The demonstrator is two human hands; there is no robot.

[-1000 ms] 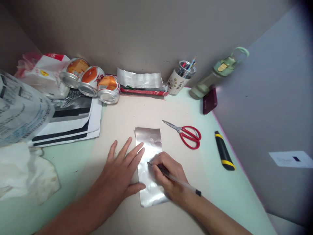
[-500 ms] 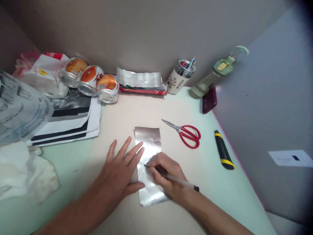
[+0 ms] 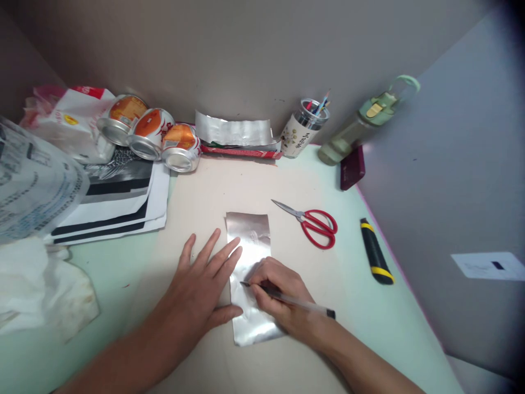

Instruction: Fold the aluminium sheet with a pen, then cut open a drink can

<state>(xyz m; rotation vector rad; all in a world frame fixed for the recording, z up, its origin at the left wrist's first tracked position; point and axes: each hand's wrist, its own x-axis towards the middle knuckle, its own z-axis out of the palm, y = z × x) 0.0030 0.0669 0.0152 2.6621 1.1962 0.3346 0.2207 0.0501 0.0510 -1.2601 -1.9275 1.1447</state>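
A silvery metal sheet [image 3: 248, 235] lies lengthwise on a pale board in the middle of the table. Across its left edge my left hand [image 3: 203, 284] rests flat with the fingers spread, some fingertips and the thumb on the metal. My right hand [image 3: 283, 293] grips a clear pen with a black cap end [image 3: 301, 302], its tip touching the sheet between my two hands. Faint embossed marks show on the upper part of the sheet. Red-handled scissors [image 3: 305, 221] lie to the right, their blades slightly apart or closed, I cannot tell.
Crushed cans [image 3: 180, 148], a red box holding metal strips [image 3: 235, 131], a pen cup [image 3: 301, 131] and a green bottle [image 3: 353, 131] line the back. A black-yellow cutter [image 3: 375, 254] lies right; papers [image 3: 118, 210] and a white cloth [image 3: 41, 290] are left.
The pen tip has moved slightly down the sheet, toward me, with my right hand still holding the pen. My left hand has stayed in place.
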